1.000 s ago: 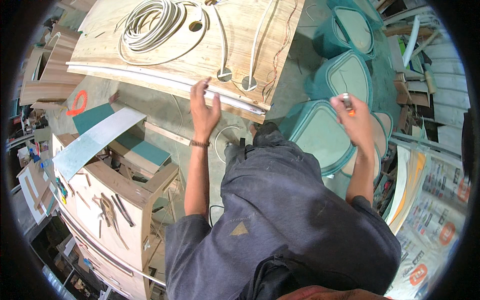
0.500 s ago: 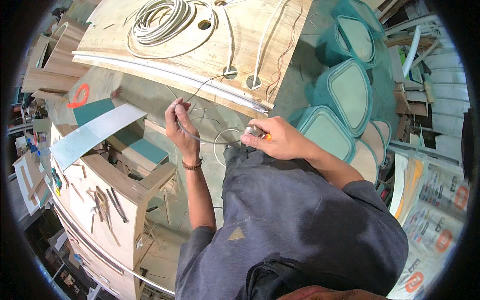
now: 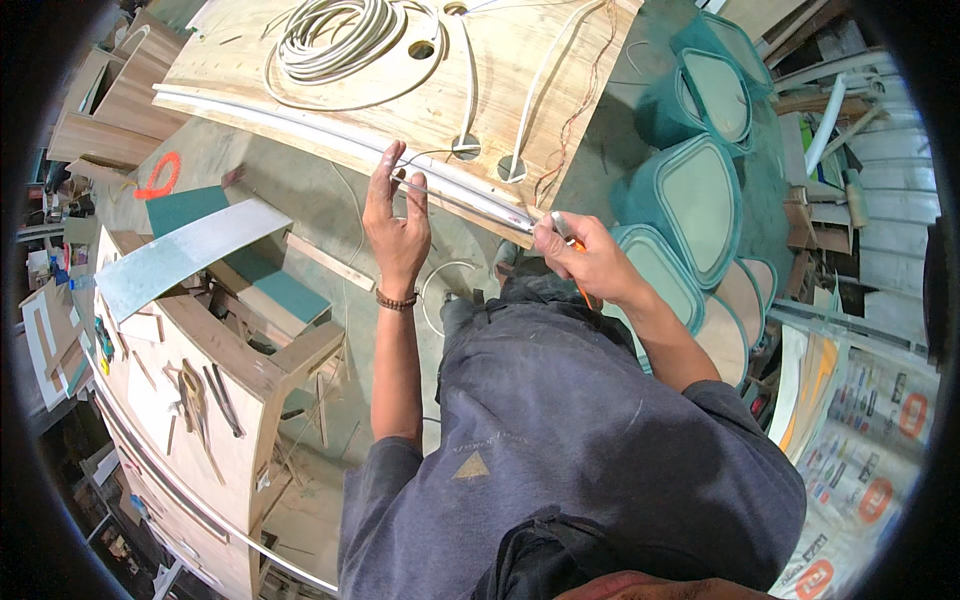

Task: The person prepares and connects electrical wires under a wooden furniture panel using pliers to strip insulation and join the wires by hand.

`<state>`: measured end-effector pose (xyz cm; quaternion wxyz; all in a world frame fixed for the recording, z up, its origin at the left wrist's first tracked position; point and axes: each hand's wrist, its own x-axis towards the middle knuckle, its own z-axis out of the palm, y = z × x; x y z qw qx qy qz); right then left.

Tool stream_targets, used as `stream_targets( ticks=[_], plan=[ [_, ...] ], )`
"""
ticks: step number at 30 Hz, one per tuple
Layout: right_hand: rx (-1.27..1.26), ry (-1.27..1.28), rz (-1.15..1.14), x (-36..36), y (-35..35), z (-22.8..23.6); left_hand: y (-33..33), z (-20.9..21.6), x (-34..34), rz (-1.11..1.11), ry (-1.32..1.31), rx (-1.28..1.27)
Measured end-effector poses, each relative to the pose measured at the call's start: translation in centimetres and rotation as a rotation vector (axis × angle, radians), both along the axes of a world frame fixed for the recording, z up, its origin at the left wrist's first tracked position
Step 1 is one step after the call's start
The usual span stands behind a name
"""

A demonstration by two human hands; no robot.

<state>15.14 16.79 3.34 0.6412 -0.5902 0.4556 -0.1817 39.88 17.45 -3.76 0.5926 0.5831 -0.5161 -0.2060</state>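
Observation:
My left hand (image 3: 398, 228), with a brown bead bracelet on its wrist, is raised at the near edge of the plywood board (image 3: 345, 135). Its fingers and thumb are stretched out and apart. A thin grey cable (image 3: 440, 152) runs from a hole in the board to these fingers; whether it only rests against them is hard to tell. Closed near the board's right corner, my right hand (image 3: 592, 258) grips a small metal tool with orange on its handle (image 3: 577, 243); the fingers hide most of it. A white metal strip (image 3: 300, 133) lies along the board's near edge.
A coil of pale cable (image 3: 335, 45) lies on the board. Teal-edged curved panels (image 3: 690, 215) stand at the right. Pliers and other tools (image 3: 192, 398) lie on a wooden cabinet (image 3: 235, 440) at the left, beneath a curved pale panel (image 3: 195, 255). An orange coiled hose (image 3: 160, 175) is on the floor.
My left hand has risen and gone from a pinch on the cable to outstretched fingers. My right hand has moved right and slightly up with the tool. The view has shifted slightly.

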Motion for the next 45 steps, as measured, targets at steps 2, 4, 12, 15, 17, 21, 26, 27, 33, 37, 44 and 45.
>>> stream_targets(
  ticks=[2, 4, 12, 15, 17, 21, 26, 27, 33, 37, 44, 45],
  plan=[
    [0.040, -0.043, -0.013, -0.4, 0.0, -0.1, -0.1, -0.6, 0.0, -0.010, -0.010, -0.029],
    [0.033, -0.078, -0.008, -0.5, 0.2, 0.1, -0.2, -0.8, 0.1, -0.016, -0.005, -0.041],
    [0.047, -0.105, -0.053, 0.0, -0.6, -0.6, -0.2, -0.3, 0.3, 0.025, -0.094, -0.002],
    [0.168, -0.284, -0.234, -1.5, -2.1, -3.0, 0.1, -0.9, 0.3, 0.066, -0.077, 0.047],
    [0.198, -0.341, -0.385, -2.2, -3.8, -3.9, 0.3, -2.8, 0.5, 0.075, 0.034, 0.143],
    [0.267, -0.451, -0.682, -4.3, -8.0, -5.8, 1.3, -10.3, 1.7, 0.036, 0.268, 0.418],
    [0.305, -0.328, -0.662, -5.7, -11.6, -10.4, 2.2, -23.3, 1.2, 0.019, 0.023, 0.681],
    [0.321, -0.293, -0.660, -5.3, -12.3, -11.5, 2.4, -25.9, 1.0, 0.016, -0.027, 0.724],
    [0.230, -0.101, -0.606, -4.4, -14.0, -17.0, -3.0, -27.6, -2.7, -0.222, 0.272, 0.816],
    [0.269, -0.063, -0.512, -2.4, -13.1, -19.3, -3.1, -32.2, -3.4, -0.228, 0.441, 0.843],
    [0.309, 0.038, -0.415, -0.7, -12.8, -21.0, -0.1, -42.6, -3.5, -0.329, 0.314, 0.715],
    [0.304, 0.045, -0.388, -0.5, -13.1, -20.7, 0.2, -43.5, -3.2, -0.351, 0.300, 0.719]
  ],
)
